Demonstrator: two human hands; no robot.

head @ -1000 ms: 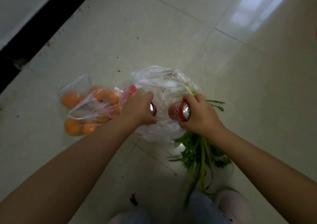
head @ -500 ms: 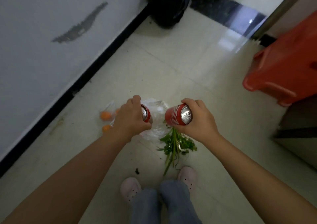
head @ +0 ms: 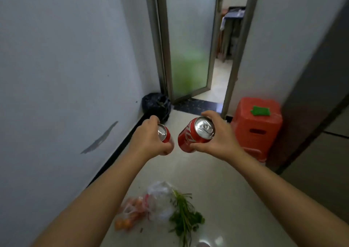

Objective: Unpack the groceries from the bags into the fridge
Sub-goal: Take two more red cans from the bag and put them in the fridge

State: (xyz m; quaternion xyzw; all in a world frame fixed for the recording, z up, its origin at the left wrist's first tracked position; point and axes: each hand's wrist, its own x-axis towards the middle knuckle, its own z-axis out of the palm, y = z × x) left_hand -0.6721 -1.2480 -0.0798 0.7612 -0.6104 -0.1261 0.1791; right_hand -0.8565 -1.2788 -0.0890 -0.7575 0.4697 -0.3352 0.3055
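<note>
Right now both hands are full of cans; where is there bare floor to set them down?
Bare floor lies between the red stool and the greens, and ahead toward the black bag. It is crowded where the clear bag, oranges and greens lie.

My left hand (head: 149, 141) hides most of its red can (head: 164, 135), the bagged oranges (head: 130, 215) are blurred, and the picture's bottom edge cuts off the greens (head: 184, 218)
</note>
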